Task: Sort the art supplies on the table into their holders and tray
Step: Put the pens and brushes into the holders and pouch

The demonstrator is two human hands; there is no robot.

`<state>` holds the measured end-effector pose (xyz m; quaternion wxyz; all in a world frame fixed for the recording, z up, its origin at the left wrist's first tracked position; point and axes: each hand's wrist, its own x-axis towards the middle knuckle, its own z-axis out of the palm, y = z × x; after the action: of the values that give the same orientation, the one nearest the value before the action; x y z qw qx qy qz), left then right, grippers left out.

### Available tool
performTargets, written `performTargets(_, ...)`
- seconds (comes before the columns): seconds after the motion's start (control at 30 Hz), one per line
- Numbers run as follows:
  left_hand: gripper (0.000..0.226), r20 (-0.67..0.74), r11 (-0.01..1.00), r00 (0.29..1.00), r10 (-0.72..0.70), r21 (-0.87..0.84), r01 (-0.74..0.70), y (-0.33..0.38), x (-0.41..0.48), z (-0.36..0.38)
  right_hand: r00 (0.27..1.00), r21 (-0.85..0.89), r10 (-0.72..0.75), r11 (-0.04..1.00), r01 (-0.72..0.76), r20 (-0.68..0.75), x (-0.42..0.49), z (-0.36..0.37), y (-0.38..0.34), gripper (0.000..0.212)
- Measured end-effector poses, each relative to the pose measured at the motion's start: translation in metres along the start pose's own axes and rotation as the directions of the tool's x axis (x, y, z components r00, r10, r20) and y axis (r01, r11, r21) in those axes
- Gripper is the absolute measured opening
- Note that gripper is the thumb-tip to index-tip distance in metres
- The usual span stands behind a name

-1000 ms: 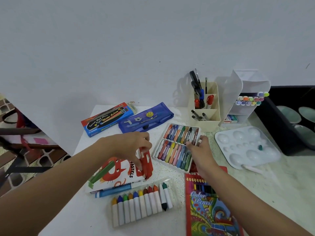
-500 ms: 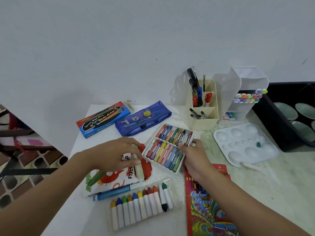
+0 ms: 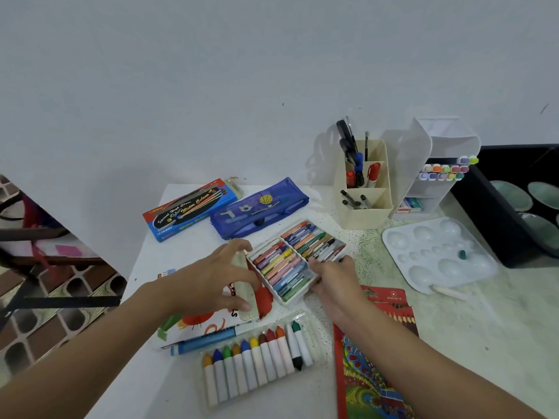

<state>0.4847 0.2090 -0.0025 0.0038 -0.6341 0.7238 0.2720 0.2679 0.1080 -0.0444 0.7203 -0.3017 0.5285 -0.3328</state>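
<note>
Gripping the pastel tray (image 3: 282, 301), the right hand (image 3: 335, 282) hides its corner — spread left hand (image 3: 211, 276) half covers the pastel box (image 3: 205, 323)

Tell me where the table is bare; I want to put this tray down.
Widest bare patch: the speckled table right of the colour pencil pack, in front of the white palette. A narrower strip at the left edge, in front of the watercolour box. Crowded around the pastel tray and crayon set.

I see the right hand (image 3: 335, 282) gripping the white plastic tray of coloured oil pastels (image 3: 287, 302) at its 4 o'clock edge. The left hand (image 3: 217, 279), fingers spread, hovers at its 9 o'clock side, over a red-and-white cardboard box (image 3: 205, 323).
</note>
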Motion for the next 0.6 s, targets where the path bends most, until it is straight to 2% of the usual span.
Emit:
performTargets(0.1,0.032,-0.031,0.998,0.999,0.019,-0.056,-0.021,0.001,0.001,-0.001,0.999,0.067,0.021,0.997,-0.023,0.034,-0.003,0.005,-0.002,0.04)
performTargets(0.2,0.031,-0.081,0.995,0.997,0.018,-0.099,-0.026,0.004,0.002,-0.003,0.998,0.204,0.027,0.978,-0.038,0.057,-0.005,0.01,-0.004,0.035)
performTargets(0.3,0.031,-0.138,0.994,0.99,0.015,-0.107,-0.03,0.008,0.006,-0.004,0.998,0.262,0.034,0.964,-0.046,0.049,-0.002,0.013,0.002,0.042)
performTargets(0.4,0.03,-0.165,0.994,0.986,0.003,-0.109,-0.022,0.009,0.012,-0.004,0.999,0.246,0.008,0.969,-0.019,0.046,-0.004,0.012,0.01,0.048)
performTargets(0.53,0.032,-0.196,0.993,0.98,-0.023,-0.115,0.0,0.006,0.018,-0.007,0.997,0.161,-0.056,0.986,0.045,0.061,-0.012,0.004,0.012,0.039)
performTargets(0.6,0.033,-0.183,0.993,0.983,-0.025,-0.117,0.003,0.007,0.02,-0.007,0.994,0.156,-0.082,0.985,0.071,0.069,-0.013,-0.003,0.011,0.042)
